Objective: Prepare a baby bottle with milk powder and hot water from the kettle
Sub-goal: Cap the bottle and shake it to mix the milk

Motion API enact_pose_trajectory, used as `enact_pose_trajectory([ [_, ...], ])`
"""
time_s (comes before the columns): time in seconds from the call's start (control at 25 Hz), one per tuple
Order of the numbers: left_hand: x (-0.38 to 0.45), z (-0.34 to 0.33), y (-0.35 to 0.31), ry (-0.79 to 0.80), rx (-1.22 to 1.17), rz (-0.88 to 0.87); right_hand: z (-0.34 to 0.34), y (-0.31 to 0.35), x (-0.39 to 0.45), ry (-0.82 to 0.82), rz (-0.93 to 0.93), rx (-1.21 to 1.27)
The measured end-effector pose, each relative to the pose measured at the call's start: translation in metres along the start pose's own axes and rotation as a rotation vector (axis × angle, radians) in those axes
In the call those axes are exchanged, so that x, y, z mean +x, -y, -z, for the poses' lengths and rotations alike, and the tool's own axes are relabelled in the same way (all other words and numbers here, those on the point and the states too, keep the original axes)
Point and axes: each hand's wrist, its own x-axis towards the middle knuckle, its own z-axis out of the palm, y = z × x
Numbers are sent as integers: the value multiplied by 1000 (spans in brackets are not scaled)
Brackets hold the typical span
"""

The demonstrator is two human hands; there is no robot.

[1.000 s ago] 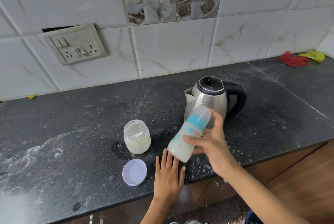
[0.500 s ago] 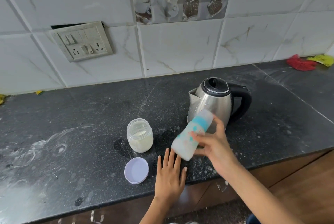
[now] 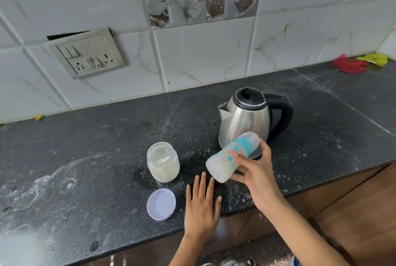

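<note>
My right hand (image 3: 255,173) grips a baby bottle (image 3: 225,161) with a teal collar and clear cap, tilted steeply so its cap points up and right and its milky base points down left. The bottle hangs just above the counter, in front of the steel kettle (image 3: 246,120), which stands upright with its black lid shut and handle to the right. My left hand (image 3: 201,203) lies flat on the counter with fingers spread, just below the bottle. An open glass jar of milk powder (image 3: 163,161) stands to the left, and its lilac lid (image 3: 161,204) lies upside down nearer me.
The dark stone counter (image 3: 107,137) carries white powder smears at the left and a wet patch by the jar. A socket plate (image 3: 87,53) sits on the tiled wall. Red and yellow cloths (image 3: 351,65) lie at the far right. The counter's front edge runs just under my wrists.
The bottle in my right hand has tipped further over, from steeply slanted to nearly sideways. My left hand stays flat on the counter. The view has shifted a little.
</note>
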Motion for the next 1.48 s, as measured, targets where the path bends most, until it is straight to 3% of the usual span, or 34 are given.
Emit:
enact_pose_trajectory([
  [0.16,-5,-3,0,-105,-31,-127,-12,1,-12,216,-63,-209],
  [0.28,-1,3,-1,12,-24,17,-8,10,6,-14,21,31],
  [0.32,0,3,-2,10,-33,19,-10,12,6,-24,4,41],
  [0.48,-3,6,-1,-30,-91,-92,-11,5,-8,213,-93,-192],
  [0.6,-1,6,-2,14,-52,27,-4,12,7,51,-28,48],
  [0.76,-8,-5,3,-64,7,-146,-14,4,-8,256,-147,-222],
  [0.92,-1,6,-4,3,-76,30,-10,13,5,74,-8,6],
  [1.08,-4,4,-4,-143,-55,-121,-15,6,-11,365,-82,-250],
  [1.24,0,7,-4,5,-46,27,-11,16,3,104,5,103],
  [1.4,-5,6,-3,-45,-118,-84,-12,10,-13,322,-115,-236],
  [1.48,-1,11,-3,-19,-117,-24,-9,11,-9,206,-27,-114],
])
